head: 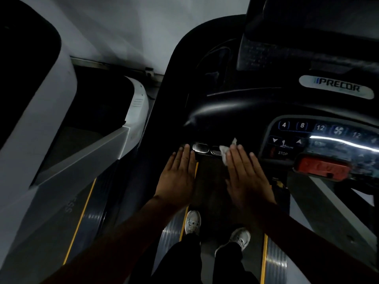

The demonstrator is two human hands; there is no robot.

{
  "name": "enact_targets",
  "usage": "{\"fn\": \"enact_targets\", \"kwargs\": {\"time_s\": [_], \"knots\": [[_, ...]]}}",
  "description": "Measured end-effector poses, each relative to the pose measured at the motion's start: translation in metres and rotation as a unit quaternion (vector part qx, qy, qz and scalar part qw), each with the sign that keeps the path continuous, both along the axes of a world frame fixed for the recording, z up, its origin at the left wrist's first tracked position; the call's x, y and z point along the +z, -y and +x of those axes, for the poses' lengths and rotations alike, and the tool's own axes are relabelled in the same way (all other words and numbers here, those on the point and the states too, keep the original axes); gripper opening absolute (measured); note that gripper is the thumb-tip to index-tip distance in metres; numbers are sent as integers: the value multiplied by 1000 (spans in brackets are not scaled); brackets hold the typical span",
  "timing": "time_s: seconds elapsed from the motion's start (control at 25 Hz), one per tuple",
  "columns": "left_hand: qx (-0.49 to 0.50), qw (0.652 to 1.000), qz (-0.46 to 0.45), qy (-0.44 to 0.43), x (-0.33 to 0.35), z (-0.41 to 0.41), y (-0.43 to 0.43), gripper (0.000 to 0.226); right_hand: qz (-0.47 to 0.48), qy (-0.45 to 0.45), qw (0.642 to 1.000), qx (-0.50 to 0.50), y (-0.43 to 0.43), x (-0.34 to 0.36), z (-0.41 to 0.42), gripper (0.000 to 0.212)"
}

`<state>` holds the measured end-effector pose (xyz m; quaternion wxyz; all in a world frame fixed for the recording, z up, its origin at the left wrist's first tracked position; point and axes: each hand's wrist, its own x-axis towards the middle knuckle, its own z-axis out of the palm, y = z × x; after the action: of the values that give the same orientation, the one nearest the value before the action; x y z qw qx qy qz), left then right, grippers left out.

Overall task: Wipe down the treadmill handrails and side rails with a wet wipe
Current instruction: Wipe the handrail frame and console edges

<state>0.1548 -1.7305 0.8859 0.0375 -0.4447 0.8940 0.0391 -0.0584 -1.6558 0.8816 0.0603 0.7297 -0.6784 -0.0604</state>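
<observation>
while the left hand (178,177) is laid flat with straight fingers against the treadmill handrail (201,148), a white wet wipe (224,152) is pressed onto it beneath the outstretched right hand (247,177).

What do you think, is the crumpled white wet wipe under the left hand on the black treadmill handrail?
Not the left. The head view shows the crumpled white wet wipe under the right hand on the black treadmill handrail; the left hand holds nothing.
</observation>
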Motion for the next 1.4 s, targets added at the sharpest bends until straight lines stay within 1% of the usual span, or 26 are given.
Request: {"fn": "enact_targets", "kwargs": {"time_s": [0.12,0.24,0.28,0.36,0.44,0.48,0.56,0.6,0.68,0.76,0.88,0.96,1.04,1.2,1.32,1.4], "knots": [[6,1000,3,1,7,1,-4,69,10,18,1000,-10,7,4,6,82],[1,1000,-25,0,19,13,-11,68,13,55,998,15,45,4,52,81],[0,999,-37,-3,22,21,-13,67,21,50,998,39,56,3,69,81],[1,999,-39,-3,27,36,-18,68,31,-8,996,86,65,2,89,81],[5,1000,-28,10,29,48,-21,71,18,-49,992,117,62,0,81,78],[12,1000,-24,16,29,51,-21,72,11,-44,993,110,57,1,70,79],[28,999,-22,24,29,51,-21,73,9,2,998,63,41,3,41,87],[34,999,-23,27,28,51,-21,72,10,10,999,46,36,4,30,90],[37,999,-22,30,26,50,-21,69,-1,18,999,39,37,3,32,87],[32,999,-27,20,29,48,-20,65,-9,27,997,68,54,0,61,80],[24,998,-39,-46,33,54,-21,61,-1,-30,993,115,72,-10,99,79],[32,996,-47,-66,31,65,-22,61,-20,-60,990,130,71,-13,87,75],[56,995,-39,-69,30,73,-23,66,-27,-72,987,140,56,-10,56,71],[68,996,-32,-43,28,71,-23,67,-6,-49,994,97,21,-2,-9,85],[60,997,-35,-46,25,72,-22,65,-11,-47,997,67,1,-3,-22,79],[54,997,-37,-38,25,72,-23,65,-23,-25,998,60,4,-2,-15,74]]}}
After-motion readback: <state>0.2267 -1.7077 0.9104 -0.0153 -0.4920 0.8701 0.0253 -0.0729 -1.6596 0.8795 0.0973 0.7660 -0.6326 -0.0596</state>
